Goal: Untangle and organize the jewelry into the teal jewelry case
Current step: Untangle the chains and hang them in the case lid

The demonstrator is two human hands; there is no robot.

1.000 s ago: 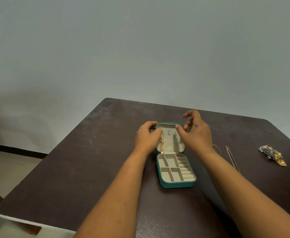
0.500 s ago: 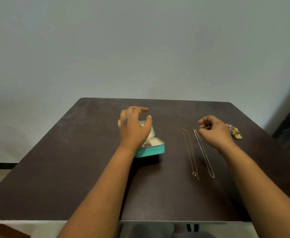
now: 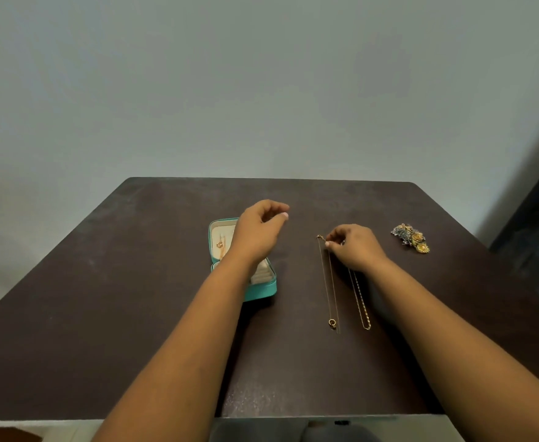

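The teal jewelry case (image 3: 261, 290) lies open on the dark table (image 3: 134, 282), with a gold piece (image 3: 219, 244) hanging in its lid. My left hand (image 3: 258, 231) hovers above the case, fingers loosely curled and holding nothing. To the right, two gold chains lie straight on the table: a thin chain with a ring pendant (image 3: 332, 323) and a thicker chain (image 3: 361, 306). My right hand (image 3: 355, 247) pinches the far end of the thin chain. My left forearm hides part of the case's tray.
A cluster of gold and grey-blue jewelry (image 3: 411, 237) lies at the far right of the table. A plain wall stands behind the table's far edge. A dark opening shows at the far right.
My right hand has moved left from near the jewelry cluster and pinched the top of the thin chain. My left hand has lifted off the case lid.
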